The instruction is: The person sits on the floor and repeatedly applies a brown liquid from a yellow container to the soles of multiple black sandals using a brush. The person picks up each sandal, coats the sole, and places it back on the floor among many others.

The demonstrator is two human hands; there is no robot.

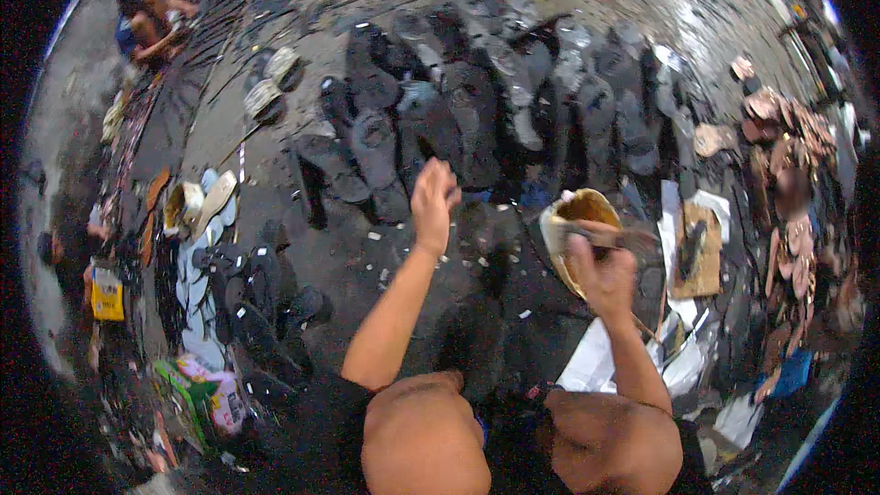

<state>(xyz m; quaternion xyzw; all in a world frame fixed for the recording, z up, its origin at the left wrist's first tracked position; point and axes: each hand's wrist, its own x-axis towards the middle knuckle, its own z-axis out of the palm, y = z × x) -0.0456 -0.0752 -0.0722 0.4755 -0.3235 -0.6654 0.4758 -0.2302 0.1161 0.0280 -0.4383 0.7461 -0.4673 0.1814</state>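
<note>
My left hand point(434, 206) is raised over the dark ground with its fingers stretched out and nothing in it, just short of the rows of dark sandal soles point(472, 119). My right hand point(607, 280) is closed around a brown brush-like tool point(623, 237), blurred by motion. The tool crosses the opening of a pale-rimmed container point(555, 252) with yellow-brown stuff inside. Some of that container is hidden behind my right hand and the tool.
Light sandals point(216, 202) and dark straps point(261, 280) lie at left, near a yellow packet point(107, 294). White sheets point(591, 357) and a cardboard piece point(698, 252) are at right, beside heaped pinkish-brown pieces point(796, 247). Another person point(151, 27) crouches far left.
</note>
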